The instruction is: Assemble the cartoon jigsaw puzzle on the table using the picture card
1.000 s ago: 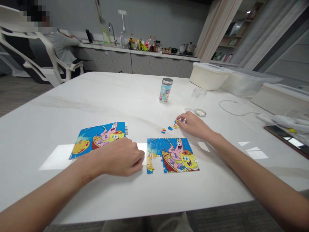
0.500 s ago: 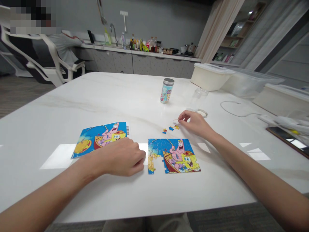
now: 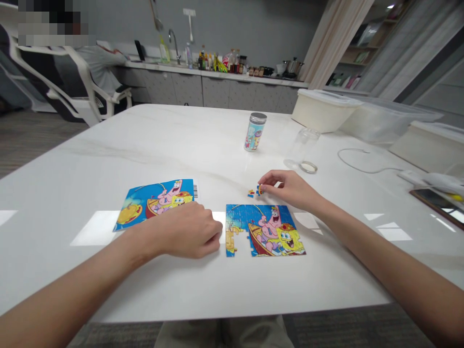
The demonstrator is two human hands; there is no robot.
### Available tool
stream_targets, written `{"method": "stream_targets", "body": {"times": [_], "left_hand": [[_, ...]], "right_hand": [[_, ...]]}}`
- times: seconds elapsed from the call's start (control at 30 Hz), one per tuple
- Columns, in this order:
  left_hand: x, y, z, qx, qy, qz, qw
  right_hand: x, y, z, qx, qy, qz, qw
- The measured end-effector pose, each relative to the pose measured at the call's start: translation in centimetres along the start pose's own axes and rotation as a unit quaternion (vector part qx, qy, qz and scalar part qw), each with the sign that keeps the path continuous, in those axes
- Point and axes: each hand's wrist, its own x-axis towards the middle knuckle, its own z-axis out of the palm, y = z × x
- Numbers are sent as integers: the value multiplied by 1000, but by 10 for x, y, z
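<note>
A jigsaw puzzle (image 3: 273, 229) of cartoon figures in a boat lies mostly assembled on the white table, with a gap at its lower left. My left hand (image 3: 197, 231) rests as a closed fist just left of it, over a corner of the printed picture card (image 3: 154, 200); what the fist holds, if anything, is hidden. Above the puzzle, my right hand (image 3: 286, 187) pinches a small puzzle piece (image 3: 260, 189) between thumb and fingertips. A loose puzzle piece (image 3: 251, 193) lies beside those fingertips. Other pieces may be hidden behind the fingers.
A printed tin (image 3: 255, 132) stands farther back. Right of it are a clear jar (image 3: 303, 145) and a round lid (image 3: 308, 167). Storage boxes (image 3: 324, 112), a cable (image 3: 357, 167) and a phone (image 3: 435, 208) occupy the right side. A person sits in a chair (image 3: 78, 72) at far left.
My right hand has come down to the loose pieces, its fingertips lower and closer to them. The left fist stays in place. The view has shifted slightly.
</note>
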Motion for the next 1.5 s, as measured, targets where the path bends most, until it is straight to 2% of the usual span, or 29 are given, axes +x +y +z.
{"method": "stream_targets", "body": {"times": [0.13,0.23,0.33,0.47,0.63,0.8,0.9,1.07,1.2,1.27,1.33,1.43,1.5], "left_hand": [[0,0,1,-5,10,1,1000],[-1,0,0,-1,-2,0,1000],[-1,-1,0,3,-12,-4,1000],[-1,-1,1,3,-12,-5,1000],[-1,-1,1,5,-19,-8,1000],[-1,0,0,15,-33,-12,999],[-1,0,1,18,-35,-12,999],[-1,0,0,20,-37,-13,999],[1,1,-3,19,-46,-19,999],[1,1,-2,19,-46,-19,999],[1,1,-1,18,-41,-17,999],[-1,1,1,16,-35,-13,999],[-2,0,2,15,-32,-12,999]], "right_hand": [[1,4,0,-6,41,10,999],[7,18,-2,-24,100,23,994],[11,33,-2,-73,119,35,990],[12,38,-1,-140,115,25,983],[9,26,-4,-157,77,-24,984],[3,19,-7,-194,10,0,981],[2,18,-7,-198,-4,-4,980],[-1,12,-1,-178,1,-65,982],[-4,7,8,-159,-36,-151,975],[-5,6,9,-159,-49,-171,971],[-5,7,7,-168,-32,-160,972],[-3,10,-3,-201,10,-104,974],[-2,13,-9,-219,5,-74,973]]}}
